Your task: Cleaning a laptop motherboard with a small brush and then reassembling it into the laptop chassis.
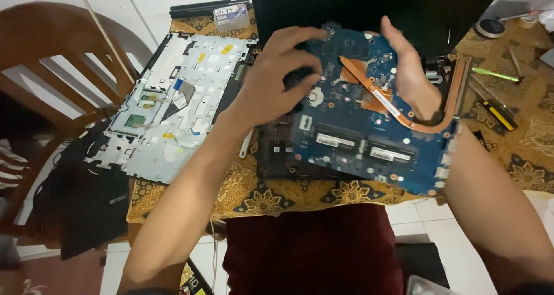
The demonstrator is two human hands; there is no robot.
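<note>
Head view: left hand (pixel 276 78) curled, fingers pressing on the left part of the blue circuit board (pixel 369 139). Right hand (pixel 407 64) closed around the board's far edge (thumb side hidden). Board tilted above the patterned tablecloth (pixel 277 194), carrying a copper heat pipe (pixel 438 119); silver keyboard frame (pixel 179 99) lying left.
</note>
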